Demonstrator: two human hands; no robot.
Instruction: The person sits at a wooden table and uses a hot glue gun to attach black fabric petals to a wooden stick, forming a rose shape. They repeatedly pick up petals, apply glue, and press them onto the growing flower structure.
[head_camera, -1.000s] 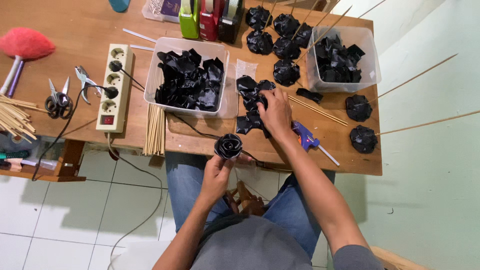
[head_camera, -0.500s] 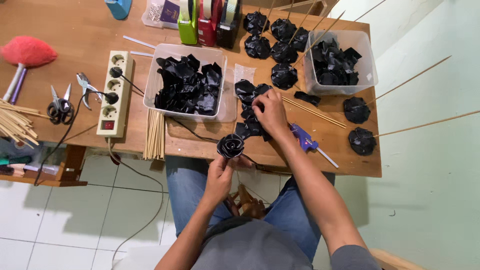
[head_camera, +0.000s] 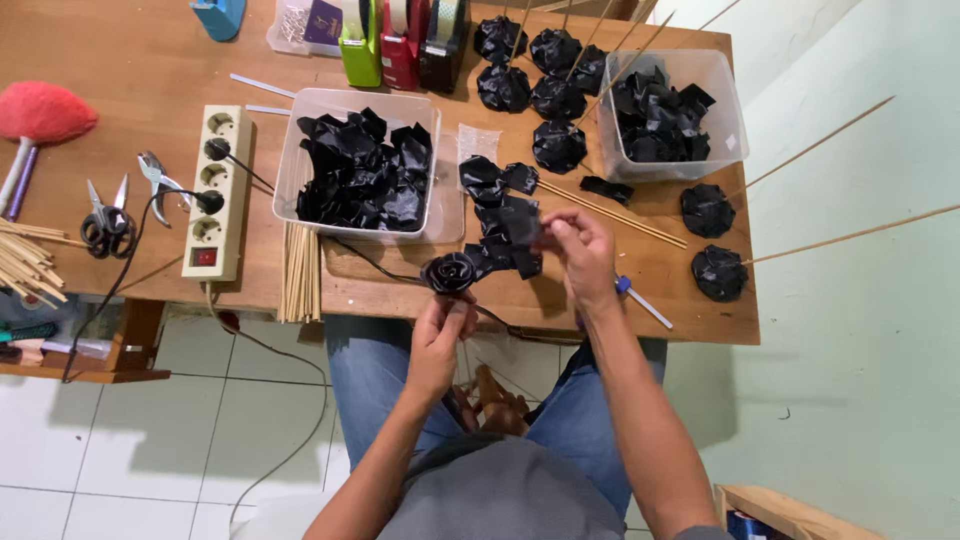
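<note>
White floor tiles (head_camera: 150, 440) and a pale green wall (head_camera: 860, 330) frame a brown wooden worktop (head_camera: 120, 60), seen from above with the seated person's jeans-clad legs under its near edge. Largest on the worktop are two clear plastic tubs: one (head_camera: 440, 215) at centre holding loose black petal pieces, a second (head_camera: 725, 110) at upper right holding more of the same. Finished black roses on thin sticks (head_camera: 555, 95) lie between and behind the tubs, with two more (head_camera: 715, 240) near the right edge. A white power strip (head_camera: 215, 190) sits left of the centre tub, a bundle of bamboo sticks (head_camera: 300, 270) lies just beside the tub's near corner, and scissors (head_camera: 105, 225) and pliers (head_camera: 160, 180) lie further left beside a red fluffy duster (head_camera: 40, 115). Tape dispensers (head_camera: 400, 40) stand at the far edge. The left hand (head_camera: 440, 335) is closed around the stem below a black rose (head_camera: 450, 272), holding it upright at the worktop's near edge. The right hand (head_camera: 580, 250) is closed, fingers pinching a black petal piece (head_camera: 515, 230) above a small heap of such pieces, just right of the rose. A blue-handled tool (head_camera: 635, 300) lies beside the right wrist.
</note>
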